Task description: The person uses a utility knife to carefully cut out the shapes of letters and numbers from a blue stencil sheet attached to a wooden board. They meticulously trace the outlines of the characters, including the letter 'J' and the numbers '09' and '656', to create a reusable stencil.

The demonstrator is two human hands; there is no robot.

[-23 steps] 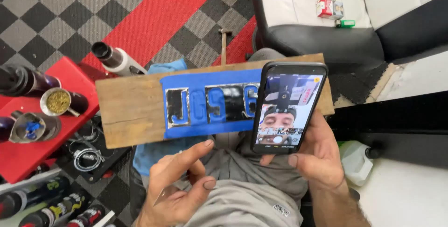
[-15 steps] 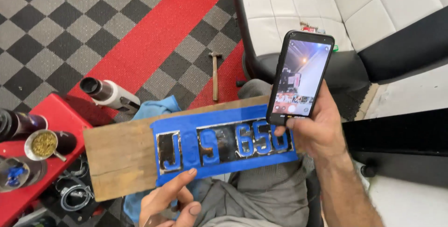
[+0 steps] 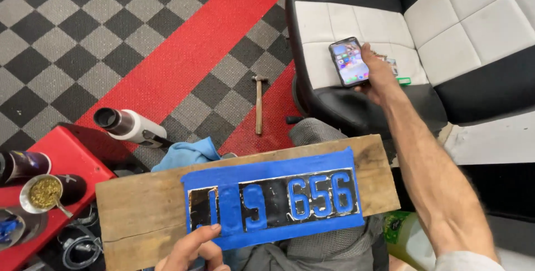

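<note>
Two things occupied the hands. The right hand (image 3: 378,73), stretched out ahead, clasped a smartphone (image 3: 349,62) over the seat of a black-and-white chair (image 3: 446,31); the slab looked slick, stiff and breakable, best pinched by its long edges. The left hand (image 3: 192,251), close to the body, had its fingers curled onto the lower edge of a wooden board (image 3: 139,209) lying across the lap, touching the blue-taped plate (image 3: 273,204) fastened to it. The board seemed rigid and fairly heavy, with rough grain giving grip; holding both ends would probably steady it. A hammer (image 3: 258,103) lay on the floor between the hands.
</note>
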